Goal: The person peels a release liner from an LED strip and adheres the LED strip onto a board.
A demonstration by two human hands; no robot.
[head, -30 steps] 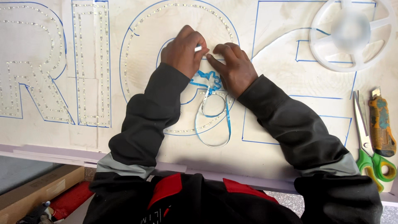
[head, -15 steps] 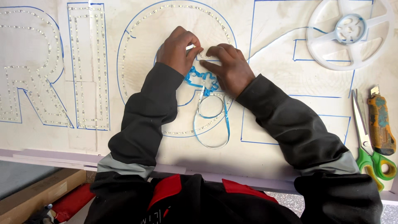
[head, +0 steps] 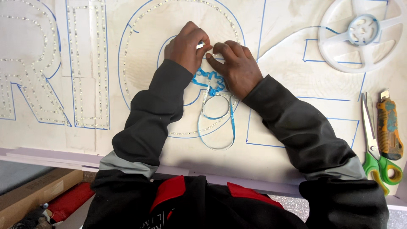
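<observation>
- Left hand and right hand pinch a thin white LED strip between closed fingertips.
- Peeled blue backing tape loops just below the fingers, on the pale sign board.
- Green-handled scissors lie well right.

hands: two, left and right, fingertips meeting on the board
reels: one, white, at the board's top right corner
scissors: one pair, green handles, by the right edge
knives: one, orange cutter, just beside the scissors at the right edge
strip loops: one, blue-backed, below the hands
outlined shapes: five in view, some cut off by the edges
boxes: one, cardboard, below the board's bottom left corner
</observation>
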